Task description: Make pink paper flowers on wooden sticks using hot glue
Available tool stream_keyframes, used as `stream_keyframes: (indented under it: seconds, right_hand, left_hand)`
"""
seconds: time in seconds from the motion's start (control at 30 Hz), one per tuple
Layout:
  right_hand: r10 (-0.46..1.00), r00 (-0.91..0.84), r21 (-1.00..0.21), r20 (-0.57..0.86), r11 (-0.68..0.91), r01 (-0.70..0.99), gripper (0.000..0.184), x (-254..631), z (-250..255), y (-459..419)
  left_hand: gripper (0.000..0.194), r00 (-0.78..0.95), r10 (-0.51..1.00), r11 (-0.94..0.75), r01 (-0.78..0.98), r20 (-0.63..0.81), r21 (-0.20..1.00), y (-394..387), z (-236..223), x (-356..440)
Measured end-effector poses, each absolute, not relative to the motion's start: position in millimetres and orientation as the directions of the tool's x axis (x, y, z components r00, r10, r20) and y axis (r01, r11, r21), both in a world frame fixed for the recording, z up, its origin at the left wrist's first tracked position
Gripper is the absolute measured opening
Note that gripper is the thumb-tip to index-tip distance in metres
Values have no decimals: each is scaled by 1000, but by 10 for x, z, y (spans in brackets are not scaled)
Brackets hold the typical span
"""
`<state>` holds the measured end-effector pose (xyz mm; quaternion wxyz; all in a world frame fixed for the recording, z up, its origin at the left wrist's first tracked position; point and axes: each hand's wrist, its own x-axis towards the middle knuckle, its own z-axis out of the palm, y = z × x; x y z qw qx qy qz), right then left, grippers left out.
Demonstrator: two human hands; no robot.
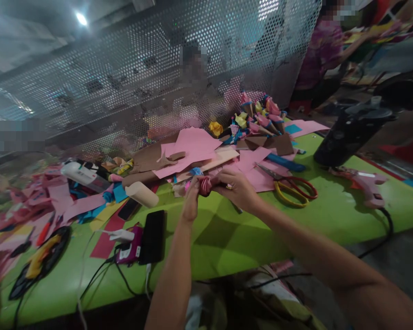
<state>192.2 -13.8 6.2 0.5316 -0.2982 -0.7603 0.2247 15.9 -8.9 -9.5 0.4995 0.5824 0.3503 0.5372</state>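
Between my two hands, above the green table [223, 247], is a small twisted pink paper flower [205, 184]. My left hand [192, 201] pinches it from the left side, fingers closed. From the right, my right hand [238, 189] grips its other edge with bent fingers. Behind the hands lie cut sheets of pink paper [196, 145] and brown paper [141, 160]. Scissors [292, 190] with one yellow and one red handle rest right of my right hand. A bit of blue material [197, 171] shows just behind the flower.
A pink glue gun [369, 185] and a black bottle [347, 133] stand at the right. A phone [153, 237], a purple power adapter [130, 247] and cables lie left. Finished-looking paper flowers [261, 114] are piled by the perforated metal screen [124, 68]. A person [321, 55] is at back right.
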Motion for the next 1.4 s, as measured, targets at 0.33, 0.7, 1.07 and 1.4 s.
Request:
stream_keyframes:
  seconds: [0.33, 0.7, 1.07, 1.4]
  right_hand:
    - [584, -365, -538, 725, 811, 230, 9, 1972, 108, -135]
    - [491, -384, -454, 782, 871, 189, 14, 1961, 99, -168]
    - [525, -348, -493, 777, 851, 182, 10, 1944, 111, -172]
    - [686, -340, -678, 643, 717, 163, 8, 1979, 69, -87]
  left_hand:
    - [36, 203, 954, -171, -235, 220, 957, -175, 44, 165]
    - [45, 232, 931, -242, -185, 282, 952, -238, 164, 158]
    - [41, 213, 940, -228, -183, 265, 956, -253, 156, 161]
    - [44, 215, 967, -84, -231, 135, 969, -154, -12, 150]
